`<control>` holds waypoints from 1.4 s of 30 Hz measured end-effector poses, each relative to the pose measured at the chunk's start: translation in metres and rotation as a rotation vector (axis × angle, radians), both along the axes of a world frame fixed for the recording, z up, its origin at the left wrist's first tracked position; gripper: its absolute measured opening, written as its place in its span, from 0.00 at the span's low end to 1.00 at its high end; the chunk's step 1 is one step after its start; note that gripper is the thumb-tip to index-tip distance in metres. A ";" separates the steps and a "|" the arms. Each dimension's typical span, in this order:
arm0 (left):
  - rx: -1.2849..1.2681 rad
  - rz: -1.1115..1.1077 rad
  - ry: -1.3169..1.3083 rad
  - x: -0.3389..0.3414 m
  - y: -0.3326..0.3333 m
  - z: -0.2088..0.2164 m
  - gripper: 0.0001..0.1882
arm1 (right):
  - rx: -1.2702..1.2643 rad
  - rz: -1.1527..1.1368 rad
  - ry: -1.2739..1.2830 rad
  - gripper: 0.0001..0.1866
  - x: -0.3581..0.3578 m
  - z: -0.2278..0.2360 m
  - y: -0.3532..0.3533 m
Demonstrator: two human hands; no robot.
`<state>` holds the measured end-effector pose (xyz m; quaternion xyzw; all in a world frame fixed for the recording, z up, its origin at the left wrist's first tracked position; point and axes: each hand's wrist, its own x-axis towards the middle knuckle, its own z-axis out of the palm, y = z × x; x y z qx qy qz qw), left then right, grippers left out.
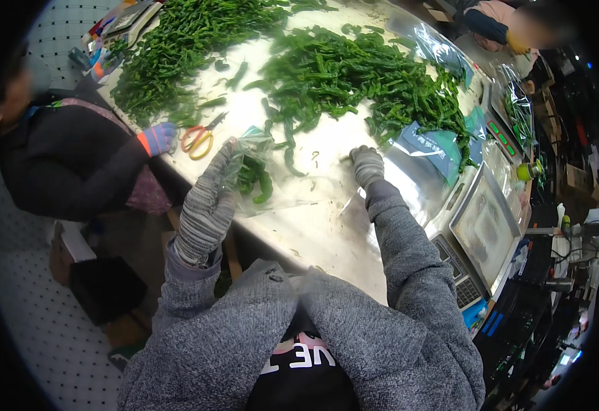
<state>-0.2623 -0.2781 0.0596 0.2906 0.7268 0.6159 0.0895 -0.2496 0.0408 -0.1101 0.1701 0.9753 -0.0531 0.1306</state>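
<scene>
My left hand (210, 202), in a grey knitted glove, is closed on the upper side of a clear plastic bag (250, 147). Several green peppers (255, 181) lie inside it. My right hand (368, 166), gloved alike, rests low over the white table (327, 195), below the large pepper pile (354, 72). Its fingers are curled, and whatever they may hold is hidden. Just right of that hand lie printed clear bags (426, 151). Scissors (200, 139) with orange and yellow handles lie beyond my left hand.
Another pepper heap (176, 51) covers the far left. At the left edge, a co-worker's gloved hand (158, 139) rests near the scissors. A weighing scale (484, 219) stands at the right, with another scale (501, 137) behind it. Another person (505, 31) is at the far right.
</scene>
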 end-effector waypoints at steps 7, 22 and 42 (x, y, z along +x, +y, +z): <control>0.024 0.012 0.016 -0.001 0.003 -0.005 0.30 | -0.236 -0.116 0.243 0.38 -0.117 0.007 -0.055; -0.027 0.001 -0.016 0.002 -0.009 -0.010 0.33 | -0.169 -0.147 -0.049 0.31 -0.108 0.042 -0.046; -0.041 -0.062 0.088 0.013 -0.004 -0.011 0.31 | -0.188 0.003 -0.040 0.32 -0.058 0.011 -0.056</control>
